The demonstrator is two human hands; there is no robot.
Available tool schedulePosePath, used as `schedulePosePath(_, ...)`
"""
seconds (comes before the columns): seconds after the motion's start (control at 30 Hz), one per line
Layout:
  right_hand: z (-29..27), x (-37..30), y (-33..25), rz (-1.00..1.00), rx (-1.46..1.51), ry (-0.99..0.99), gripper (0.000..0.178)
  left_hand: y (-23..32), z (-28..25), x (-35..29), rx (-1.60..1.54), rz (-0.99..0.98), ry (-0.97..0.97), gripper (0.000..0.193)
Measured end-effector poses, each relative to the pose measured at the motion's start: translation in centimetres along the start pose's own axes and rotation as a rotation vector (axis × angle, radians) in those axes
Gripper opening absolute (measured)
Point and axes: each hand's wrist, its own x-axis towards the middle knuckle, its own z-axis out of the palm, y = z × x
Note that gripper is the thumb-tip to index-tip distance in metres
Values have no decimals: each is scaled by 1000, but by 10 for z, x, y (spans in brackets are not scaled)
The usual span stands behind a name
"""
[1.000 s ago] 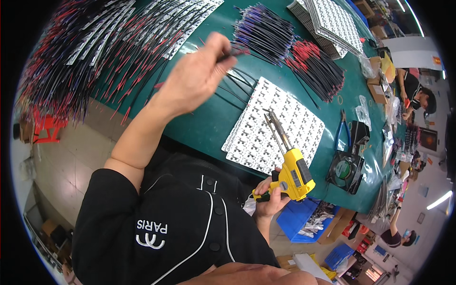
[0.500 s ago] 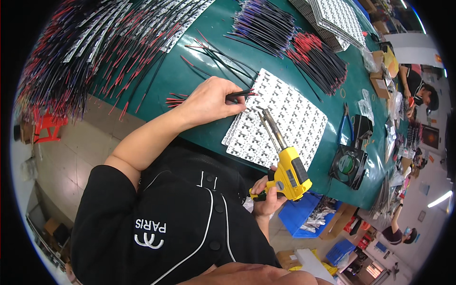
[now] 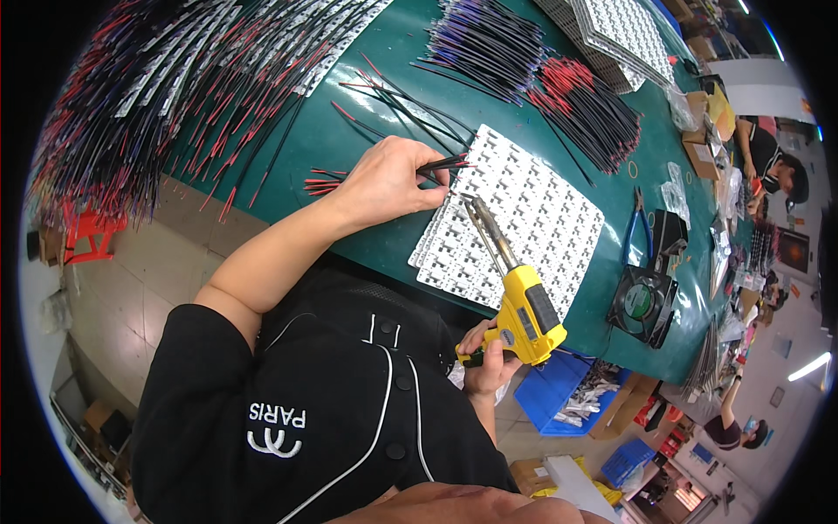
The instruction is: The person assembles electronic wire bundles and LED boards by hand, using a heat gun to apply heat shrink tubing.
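Note:
My left hand pinches a small bunch of black wires with red ends over the left edge of a white panel sheet. The sheet is covered with rows of small dark and metallic marks and lies stacked on another. In my right hand is a yellow soldering gun, held by its handle. Its metal tip points up and left, close to the wire ends; whether it touches the sheet I cannot tell. Several loose black and red wires lie just beyond my left hand.
Wire bundles and stacked panels stand at the back of the green table. Wired panels pile up at left. Blue-handled pliers and a black fan lie at right, above a blue bin. Two people work farther right.
The soldering gun has shifted slightly left and its tip is nearer the wire ends. My left hand has moved very little, still pinching the wires.

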Motion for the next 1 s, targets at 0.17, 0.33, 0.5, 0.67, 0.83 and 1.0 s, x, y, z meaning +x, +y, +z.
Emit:
schedulePosePath(0.17,0,0,1,16,-46,-11,32,1,0,0,-8,2,14,16)
schedulePosePath(0.33,-1,0,2,27,-65,-12,31,-2,1,0,15,21,30,16)
schedulePosePath(0.5,-10,-2,5,9,-51,-132,36,1,-1,-1,35,9,16,16)
schedulePosePath(0.67,5,3,-9,17,-73,-2,40,0,0,-1,16,16,25,17)
schedulePosePath(0.83,-1,0,-7,-1,-44,43,43,0,-2,0,30,9,5,17)
schedulePosePath(1.0,-2,-2,-5,-5,-63,-13,37,-6,-5,6,-32,25,-37,16)
